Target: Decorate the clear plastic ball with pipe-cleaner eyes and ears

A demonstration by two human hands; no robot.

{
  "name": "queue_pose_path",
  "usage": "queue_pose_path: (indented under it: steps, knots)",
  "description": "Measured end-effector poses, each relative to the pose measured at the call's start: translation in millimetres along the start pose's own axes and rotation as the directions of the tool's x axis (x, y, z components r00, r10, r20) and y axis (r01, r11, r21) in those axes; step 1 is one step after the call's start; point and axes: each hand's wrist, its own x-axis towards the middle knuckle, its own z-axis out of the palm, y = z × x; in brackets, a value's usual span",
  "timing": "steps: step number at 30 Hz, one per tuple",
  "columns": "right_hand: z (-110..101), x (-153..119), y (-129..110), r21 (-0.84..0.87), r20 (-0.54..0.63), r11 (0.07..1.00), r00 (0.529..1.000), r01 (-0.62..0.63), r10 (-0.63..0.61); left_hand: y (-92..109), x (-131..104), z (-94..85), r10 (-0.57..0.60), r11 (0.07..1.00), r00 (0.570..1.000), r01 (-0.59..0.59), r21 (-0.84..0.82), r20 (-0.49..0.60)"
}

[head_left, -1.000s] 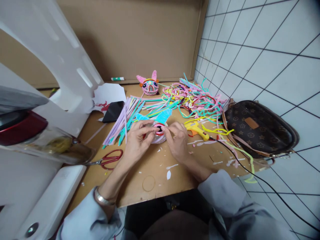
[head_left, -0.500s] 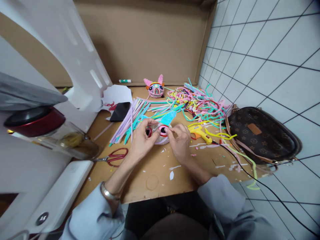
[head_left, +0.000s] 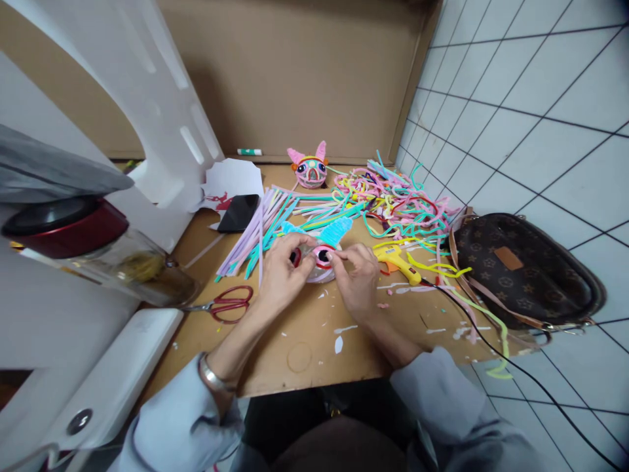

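Between my hands is a pipe-cleaner animal head (head_left: pixel 322 277) with blue ears (head_left: pixel 337 231) and round eyes (head_left: pixel 324 255) ringed in pink and red. My left hand (head_left: pixel 287 265) grips its left side, fingers curled over the top and thumb beside the eye. With thumb and forefinger together, my right hand (head_left: pixel 357 275) presses at the right edge of that eye; whether a small piece is pinched there I cannot make out. A yellow hot glue gun (head_left: pixel 399 262) lies just right of my right hand. Purple and teal pipe cleaners (head_left: pixel 255 229) lie beyond my left hand.
A similar head with pink ears (head_left: pixel 311 172) stands at the back, beside a tangled pile of pipe cleaners (head_left: pixel 393 196). Red-handled scissors (head_left: pixel 230 305), a phone (head_left: pixel 238 214) and a glass jar (head_left: pixel 147 269) are on the left. A brown handbag (head_left: pixel 525 269) sits right, near the glue gun's cord.
The camera view has shifted slightly. Both hands stay on the animal head, and my right fingertips remain at the eye with hardly any movement.
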Motion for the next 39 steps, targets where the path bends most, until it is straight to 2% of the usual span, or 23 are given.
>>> queue_pose_path:
  steps: [7,15,28,35,39]
  knots:
    - [0.0,-0.1,0.7,-0.041,0.005,0.999,1.0,0.008,-0.008,3.6,-1.0,-1.0,0.032,0.999,0.999,-0.032,0.026,0.013]
    - [0.9,-0.3,0.1,-0.046,-0.011,0.999,1.0,0.02,-0.021,3.3,-5.0,-0.4,0.123,0.992,0.991,-0.124,0.015,0.047]
    - [1.4,-0.9,0.7,-0.044,0.016,0.999,1.0,-0.019,0.019,-5.2,-7.3,3.1,0.182,0.973,0.983,-0.185,0.14,0.028]
    - [1.5,-2.0,1.7,-0.021,0.009,1.0,1.0,0.013,-0.013,-4.8,-8.9,5.5,0.285,0.937,0.959,-0.275,0.214,-0.015]
    - [2.4,-2.3,3.2,-0.025,0.004,1.0,1.0,0.014,-0.014,-3.7,-9.2,5.9,0.352,0.897,0.936,-0.337,0.286,-0.003]
